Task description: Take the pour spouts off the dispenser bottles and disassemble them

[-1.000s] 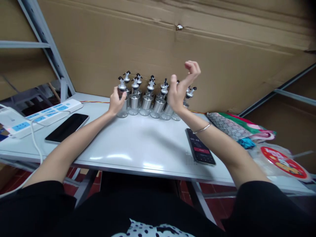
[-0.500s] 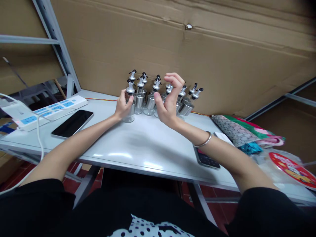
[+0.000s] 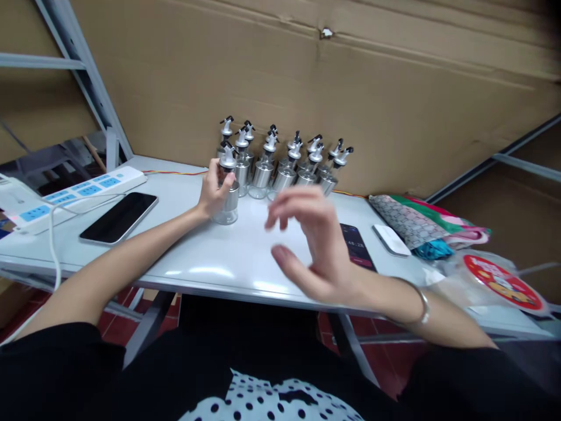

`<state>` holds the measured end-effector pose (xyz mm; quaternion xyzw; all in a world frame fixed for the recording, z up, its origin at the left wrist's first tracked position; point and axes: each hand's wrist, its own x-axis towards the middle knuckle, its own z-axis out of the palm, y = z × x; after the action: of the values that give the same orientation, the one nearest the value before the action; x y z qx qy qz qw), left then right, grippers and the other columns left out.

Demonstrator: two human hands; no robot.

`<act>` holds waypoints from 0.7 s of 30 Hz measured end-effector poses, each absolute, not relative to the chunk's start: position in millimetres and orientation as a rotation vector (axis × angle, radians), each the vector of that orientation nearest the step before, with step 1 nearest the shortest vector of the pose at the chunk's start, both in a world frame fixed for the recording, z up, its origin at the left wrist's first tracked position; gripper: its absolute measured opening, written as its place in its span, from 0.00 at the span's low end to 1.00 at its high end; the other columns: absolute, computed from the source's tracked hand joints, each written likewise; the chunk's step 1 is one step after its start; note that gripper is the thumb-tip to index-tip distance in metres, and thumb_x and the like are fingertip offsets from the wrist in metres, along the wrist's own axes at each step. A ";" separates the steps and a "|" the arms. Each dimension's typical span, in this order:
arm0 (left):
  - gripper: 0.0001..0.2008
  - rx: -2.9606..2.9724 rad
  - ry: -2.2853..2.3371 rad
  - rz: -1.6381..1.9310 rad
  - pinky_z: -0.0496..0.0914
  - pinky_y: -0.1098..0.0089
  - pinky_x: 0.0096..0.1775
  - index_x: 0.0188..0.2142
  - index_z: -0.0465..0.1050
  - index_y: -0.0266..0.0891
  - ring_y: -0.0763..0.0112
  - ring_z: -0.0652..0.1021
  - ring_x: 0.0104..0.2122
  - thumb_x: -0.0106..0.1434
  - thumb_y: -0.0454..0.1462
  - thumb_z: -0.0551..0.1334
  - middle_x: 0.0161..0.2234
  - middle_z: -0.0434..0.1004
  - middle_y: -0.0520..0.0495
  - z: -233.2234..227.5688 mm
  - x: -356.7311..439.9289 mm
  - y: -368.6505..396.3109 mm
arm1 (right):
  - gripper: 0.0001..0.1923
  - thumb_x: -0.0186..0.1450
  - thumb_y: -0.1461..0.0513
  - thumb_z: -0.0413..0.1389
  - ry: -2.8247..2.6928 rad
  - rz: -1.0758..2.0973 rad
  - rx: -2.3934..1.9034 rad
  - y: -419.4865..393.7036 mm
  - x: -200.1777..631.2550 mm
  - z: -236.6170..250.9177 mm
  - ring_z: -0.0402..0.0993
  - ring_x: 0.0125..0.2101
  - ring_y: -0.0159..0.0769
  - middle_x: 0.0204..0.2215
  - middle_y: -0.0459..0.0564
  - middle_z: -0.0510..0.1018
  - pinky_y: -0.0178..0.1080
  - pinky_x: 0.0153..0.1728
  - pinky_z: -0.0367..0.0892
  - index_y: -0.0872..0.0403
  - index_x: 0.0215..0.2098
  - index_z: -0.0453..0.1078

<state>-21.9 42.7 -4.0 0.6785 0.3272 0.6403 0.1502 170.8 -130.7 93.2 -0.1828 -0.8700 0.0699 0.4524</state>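
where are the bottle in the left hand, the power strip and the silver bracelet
Held bottle (image 3: 232,200), head view, on its metal sleeve
Power strip (image 3: 90,190), head view, on a blue socket
Silver bracelet (image 3: 425,309), head view, on its band

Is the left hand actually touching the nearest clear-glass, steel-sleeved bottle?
Touching. The head view shows the left hand wrapped around the bottle below its silver spout.

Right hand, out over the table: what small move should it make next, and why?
I'd probably bring the right hand across to the pourer top of the gripped bottle: the left hand already holds that bottle, its top is exposed, and the right hand appears empty, fingers curved, apart from it.
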 end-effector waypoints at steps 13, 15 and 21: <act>0.18 1.889 0.773 1.735 0.67 0.68 0.35 0.39 0.61 0.41 0.69 0.76 0.31 0.62 0.52 0.58 0.30 0.71 0.51 -5.8 -9.9 0.3 | 0.18 0.60 0.72 0.50 -3.177 0.691 -1.875 -229.9 287.4 -95.7 0.78 0.39 0.49 0.42 0.64 0.78 0.42 0.34 0.71 0.62 0.48 0.69; 0.18 1.888 0.776 1.729 0.67 0.68 0.35 0.39 0.61 0.41 0.69 0.76 0.31 0.62 0.52 0.58 0.30 0.71 0.51 -5.8 -8.6 -1.9 | 0.22 0.59 0.76 0.46 -3.184 0.629 -1.956 -228.7 288.5 -122.4 0.79 0.39 0.46 0.42 0.64 0.78 0.40 0.34 0.71 0.63 0.50 0.68; 0.18 1.876 0.757 1.702 0.67 0.67 0.36 0.42 0.61 0.41 0.68 0.76 0.32 0.62 0.51 0.58 0.31 0.73 0.50 -9.7 -9.5 -2.5 | 0.19 0.57 0.79 0.46 -3.122 0.462 -1.942 -229.5 285.4 -156.6 0.80 0.34 0.49 0.34 0.67 0.80 0.40 0.29 0.72 0.65 0.40 0.74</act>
<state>-9.5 -2.5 -9.7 0.6877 0.2775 0.6240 0.2461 285.4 -229.5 -156.6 -0.5032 -0.8093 0.1199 -0.2783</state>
